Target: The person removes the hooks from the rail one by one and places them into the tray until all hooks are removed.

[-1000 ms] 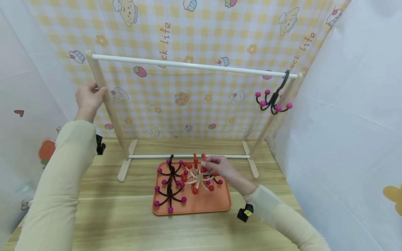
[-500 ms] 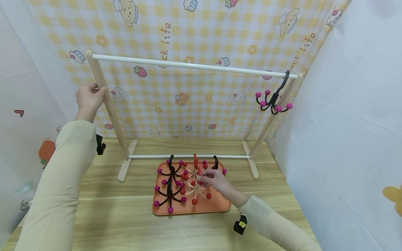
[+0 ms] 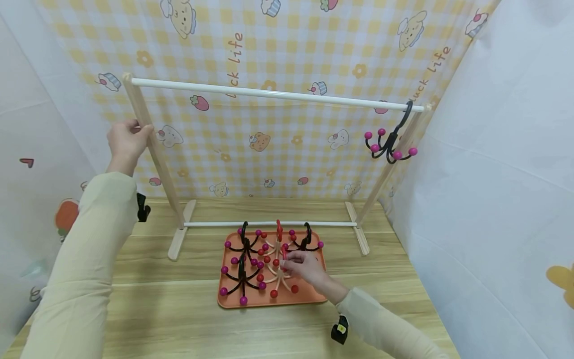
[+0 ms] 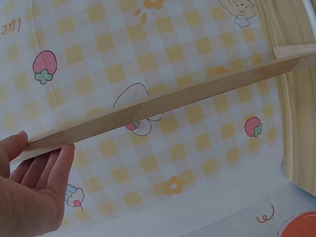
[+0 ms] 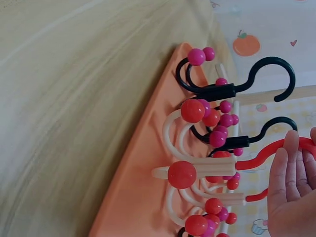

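Note:
In the head view my left hand (image 3: 127,144) grips the left wooden upright (image 3: 157,154) of a hanging rack; the left wrist view shows thumb and fingers on either side of that post. My right hand (image 3: 307,270) pinches the red hook of a cream octopus hanger (image 3: 280,277) with red ball tips, low over the front middle of the orange tray (image 3: 305,296). Seen from the right wrist, the fingers are curled round the red hook (image 5: 266,154). Behind it on the tray stands another cream hanger (image 3: 276,247) with a red hook.
Black hangers with magenta balls stand on the tray at front left (image 3: 242,280), back left (image 3: 246,244) and back right (image 3: 305,244). Another black hanger (image 3: 391,142) hangs at the right end of the rack's white top bar (image 3: 269,93). A lower bar (image 3: 206,224) runs behind the tray.
My right hand has brought the cream hanger toward me and slightly left, lowering it at the tray's front middle. The black back-right hanger has come into view. My left hand stays put.

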Demonstrator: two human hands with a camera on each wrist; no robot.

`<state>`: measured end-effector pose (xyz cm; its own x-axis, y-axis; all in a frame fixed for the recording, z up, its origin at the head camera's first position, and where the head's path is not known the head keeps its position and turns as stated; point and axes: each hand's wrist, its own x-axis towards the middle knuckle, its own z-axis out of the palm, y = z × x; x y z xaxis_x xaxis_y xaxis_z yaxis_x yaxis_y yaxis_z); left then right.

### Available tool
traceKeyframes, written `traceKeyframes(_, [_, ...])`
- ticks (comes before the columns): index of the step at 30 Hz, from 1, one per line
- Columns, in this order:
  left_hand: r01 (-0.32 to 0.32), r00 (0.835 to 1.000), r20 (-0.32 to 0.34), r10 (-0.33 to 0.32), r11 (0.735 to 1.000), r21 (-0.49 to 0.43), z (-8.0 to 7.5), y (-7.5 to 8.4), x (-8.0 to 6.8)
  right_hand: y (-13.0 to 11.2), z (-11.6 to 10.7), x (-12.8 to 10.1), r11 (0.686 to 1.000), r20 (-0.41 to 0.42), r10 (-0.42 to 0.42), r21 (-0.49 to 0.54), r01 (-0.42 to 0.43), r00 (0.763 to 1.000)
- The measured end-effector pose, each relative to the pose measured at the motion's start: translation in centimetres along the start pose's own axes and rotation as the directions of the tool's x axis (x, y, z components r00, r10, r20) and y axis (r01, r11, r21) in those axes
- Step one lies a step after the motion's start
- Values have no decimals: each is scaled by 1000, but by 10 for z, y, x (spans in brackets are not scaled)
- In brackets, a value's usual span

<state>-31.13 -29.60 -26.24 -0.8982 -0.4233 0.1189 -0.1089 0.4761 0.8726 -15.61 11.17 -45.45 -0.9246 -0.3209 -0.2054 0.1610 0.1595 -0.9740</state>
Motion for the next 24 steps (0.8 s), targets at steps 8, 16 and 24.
traceKeyframes(8, [13, 1000, 6, -13, 1000, 2, 0, -2, 4, -4, 7, -6, 1000, 19, 0, 13, 0, 1000])
traceKeyframes(16, [14, 1000, 6, -14, 1000, 15, -3, 22, -28, -26, 8, -19, 993, 13, -41, -109, 42, 999])
traceKeyframes(24, [12, 1000, 11, -12, 1000, 20, -2, 20, -26, -43, -7, -12, 979, -23, -70, -195, 65, 997])
